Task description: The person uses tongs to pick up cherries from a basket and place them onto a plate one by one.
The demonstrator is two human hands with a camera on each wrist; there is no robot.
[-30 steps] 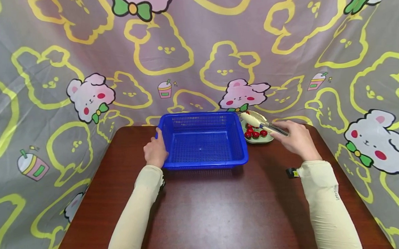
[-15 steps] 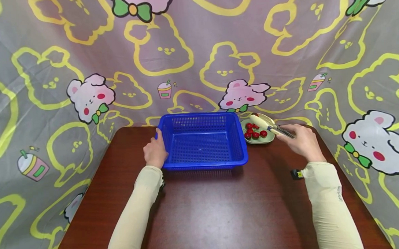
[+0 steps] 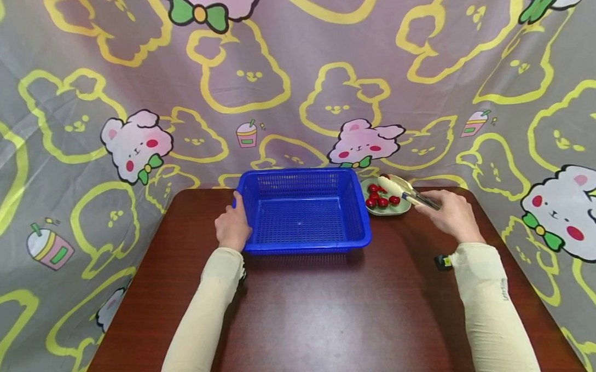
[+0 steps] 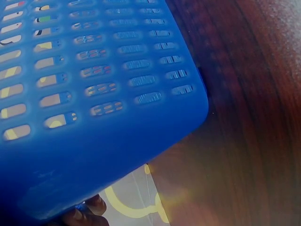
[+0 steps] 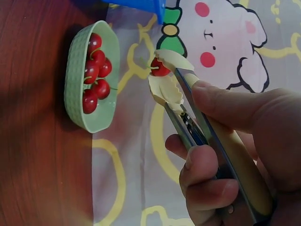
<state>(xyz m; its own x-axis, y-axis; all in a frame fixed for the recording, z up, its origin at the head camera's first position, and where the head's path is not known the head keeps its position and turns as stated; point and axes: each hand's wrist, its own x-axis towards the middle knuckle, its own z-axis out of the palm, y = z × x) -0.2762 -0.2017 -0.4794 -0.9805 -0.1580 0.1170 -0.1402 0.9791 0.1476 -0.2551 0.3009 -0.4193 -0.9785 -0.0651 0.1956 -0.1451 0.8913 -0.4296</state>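
Note:
In the head view my left hand [image 3: 232,226] grips the left rim of a blue plastic basket [image 3: 305,245], whose perforated floor shows no contents. The left wrist view shows the basket's slotted side wall [image 4: 108,132] and a few fingertips [image 4: 96,205] below its edge. My right hand [image 3: 454,213] holds food tongs [image 3: 408,193] with pale scalloped tips. Between those tips is one red cherry [image 5: 160,67] with a stem, clear of the bowl. Several more cherries [image 5: 91,71] lie in a pale green bowl [image 5: 77,96], right of the basket.
The basket and bowl stand near the back of a dark brown wooden table [image 3: 302,317]. A grey curtain [image 3: 293,55] printed with cartoon animals hangs close behind and along both sides.
My right hand has shifted right and slightly nearer, carrying the tongs and cherry from the bowl's back left toward its right side. The left hand and basket have stayed put.

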